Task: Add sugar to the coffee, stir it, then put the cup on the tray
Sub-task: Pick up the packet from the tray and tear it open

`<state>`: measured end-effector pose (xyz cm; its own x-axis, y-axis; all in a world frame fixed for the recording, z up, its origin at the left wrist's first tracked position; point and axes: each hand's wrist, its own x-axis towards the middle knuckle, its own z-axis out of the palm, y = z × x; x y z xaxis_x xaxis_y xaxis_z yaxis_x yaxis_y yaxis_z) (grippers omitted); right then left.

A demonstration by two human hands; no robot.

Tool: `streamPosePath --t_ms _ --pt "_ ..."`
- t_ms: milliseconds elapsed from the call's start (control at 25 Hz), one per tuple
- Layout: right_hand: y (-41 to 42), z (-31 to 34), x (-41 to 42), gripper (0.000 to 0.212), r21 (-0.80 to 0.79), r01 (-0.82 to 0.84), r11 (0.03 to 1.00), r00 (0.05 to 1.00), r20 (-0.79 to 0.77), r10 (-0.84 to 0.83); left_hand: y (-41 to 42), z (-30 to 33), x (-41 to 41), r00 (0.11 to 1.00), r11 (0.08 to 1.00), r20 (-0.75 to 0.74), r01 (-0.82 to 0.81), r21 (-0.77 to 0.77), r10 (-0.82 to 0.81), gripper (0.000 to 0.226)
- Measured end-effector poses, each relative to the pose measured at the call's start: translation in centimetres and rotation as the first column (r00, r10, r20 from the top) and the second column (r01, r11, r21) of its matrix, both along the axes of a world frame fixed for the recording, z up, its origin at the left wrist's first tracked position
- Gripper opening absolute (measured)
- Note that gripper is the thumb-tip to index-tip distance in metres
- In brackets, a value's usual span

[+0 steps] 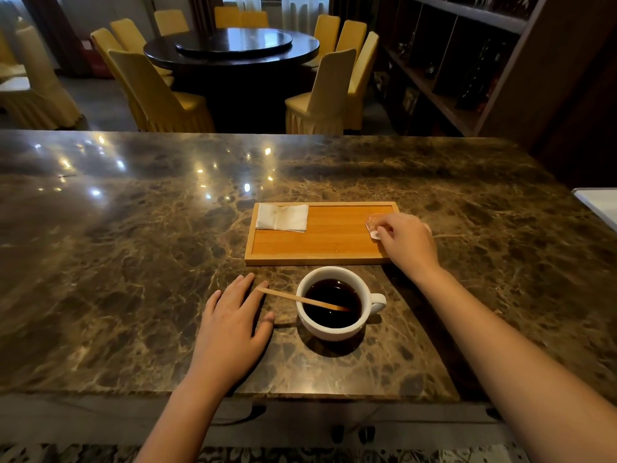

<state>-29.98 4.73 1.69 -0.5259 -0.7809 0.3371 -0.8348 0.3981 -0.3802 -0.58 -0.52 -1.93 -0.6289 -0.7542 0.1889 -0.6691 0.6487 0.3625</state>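
Note:
A white cup [334, 329] of black coffee stands on the marble counter, handle to the right. A wooden stir stick [287, 296] leans in it, its dry end sticking out to the left. Behind the cup lies a wooden tray [320, 242]. My left hand [233, 325] rests flat on the counter left of the cup, fingers apart, close to the stick's end. My right hand [405, 243] is at the tray's right end, fingers pinched on a small sugar packet [373, 225] that lies over the tray's right side.
A folded white napkin [282, 217] lies in the tray's far left corner. The marble counter [133, 245] stretches wide to the left and back. Beyond it stand a round dark table [230, 45] and yellow covered chairs. A dark shelf unit [467, 61] is at the right.

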Motion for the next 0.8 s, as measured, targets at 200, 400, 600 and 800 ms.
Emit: streamPosePath --t_ms 200,400,600,800 --pt "-0.2 0.2 -1.0 0.042 0.123 0.237 0.964 0.967 0.069 -0.247 -0.1 -0.1 0.1 1.0 1.0 0.001 -0.003 0.004 0.003 0.051" --pt "-0.2 0.0 -0.8 0.037 0.117 0.251 0.961 0.951 0.156 -0.267 -0.1 -0.2 0.1 1.0 1.0 -0.004 -0.003 -0.001 0.003 0.052" --pt "0.5 0.2 -0.6 0.021 0.066 0.226 0.972 0.911 0.338 -0.235 -0.2 -0.3 0.1 1.0 1.0 -0.01 -0.003 0.002 0.003 0.052" --pt "1.6 0.3 -0.3 0.004 -0.121 0.199 0.973 0.852 0.511 -0.111 -0.2 -0.2 0.1 1.0 1.0 -0.012 -0.001 -0.003 0.001 0.051"
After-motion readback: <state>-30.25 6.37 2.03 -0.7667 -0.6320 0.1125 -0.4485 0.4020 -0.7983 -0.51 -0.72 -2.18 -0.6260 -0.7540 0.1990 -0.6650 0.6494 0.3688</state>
